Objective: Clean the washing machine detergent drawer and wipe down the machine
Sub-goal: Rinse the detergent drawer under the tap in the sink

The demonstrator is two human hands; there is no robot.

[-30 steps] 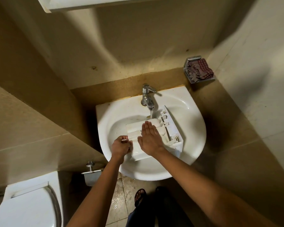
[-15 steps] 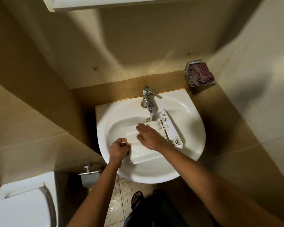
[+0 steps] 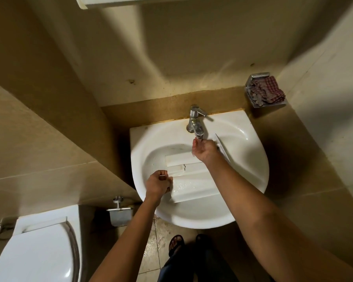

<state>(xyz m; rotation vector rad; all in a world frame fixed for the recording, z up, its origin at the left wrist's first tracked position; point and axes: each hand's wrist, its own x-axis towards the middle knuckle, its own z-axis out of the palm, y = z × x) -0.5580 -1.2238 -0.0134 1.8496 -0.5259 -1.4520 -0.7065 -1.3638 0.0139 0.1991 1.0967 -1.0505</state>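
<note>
A detergent drawer [image 3: 194,186] lies in the sink [image 3: 251,171] at centre frame. The left hand [image 3: 158,185] grips its left edge; the right hand [image 3: 204,149] sits cupped under the tap [image 3: 195,119], and whether it holds anything cannot be told.

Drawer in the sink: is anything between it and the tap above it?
Yes. The right hand is directly under the tap, above the far end of the drawer, so it sits between them. The left hand grips the drawer's near left edge.

R hand [image 3: 204,150] hides drawer's [image 3: 192,185] far end; toilet [image 3: 35,251] cut off bottom-left.
</note>
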